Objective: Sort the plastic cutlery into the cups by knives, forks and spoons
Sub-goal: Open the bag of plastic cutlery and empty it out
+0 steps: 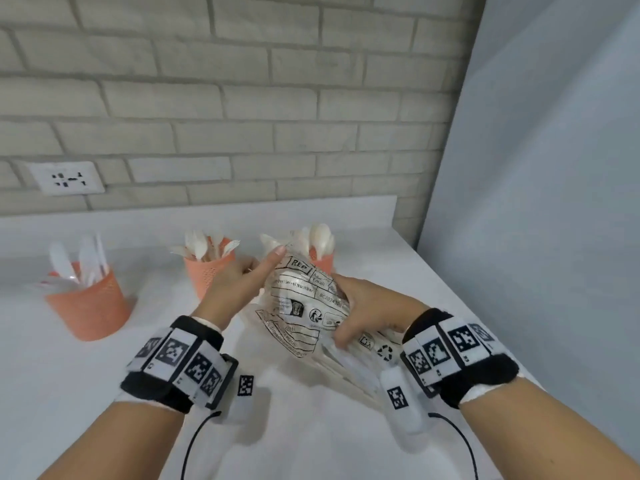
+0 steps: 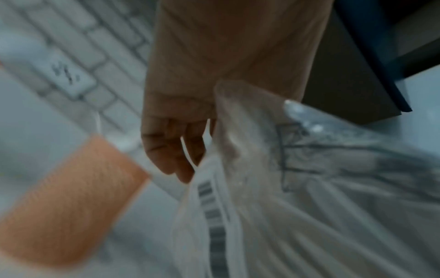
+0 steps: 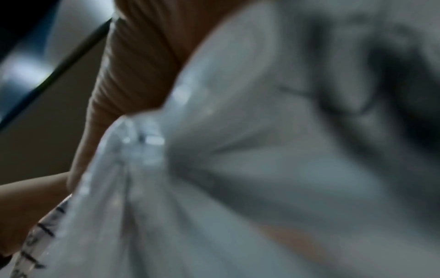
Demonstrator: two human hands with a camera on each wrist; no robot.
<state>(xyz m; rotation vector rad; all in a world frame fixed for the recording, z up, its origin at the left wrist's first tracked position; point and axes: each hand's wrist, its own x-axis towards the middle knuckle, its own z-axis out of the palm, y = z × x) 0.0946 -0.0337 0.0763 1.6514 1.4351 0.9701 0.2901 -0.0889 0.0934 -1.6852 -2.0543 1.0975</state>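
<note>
A clear plastic bag (image 1: pixel 304 306) printed with black text holds white cutlery, and both hands hold it above the white table (image 1: pixel 69 375). My left hand (image 1: pixel 239 282) grips its upper left edge, thumb lying along the top. My right hand (image 1: pixel 374 306) curls round its right side. Three orange mesh cups stand behind. The left cup (image 1: pixel 88 303) holds blurred white pieces, the middle cup (image 1: pixel 207 271) forks, and the right cup (image 1: pixel 323 261), half hidden by the bag, spoons. In the left wrist view my left hand's fingers (image 2: pixel 171 150) curl beside the bag (image 2: pixel 285 188), near a cup (image 2: pixel 71 197). The right wrist view shows mostly bag (image 3: pixel 238 169).
A grey brick wall with a white socket (image 1: pixel 67 178) runs behind the table. A pale blue panel (image 1: pixel 554 168) stands at the right, past the table's right edge (image 1: pixel 450 289). Black cables (image 1: pixel 194 445) trail from both wrist bands.
</note>
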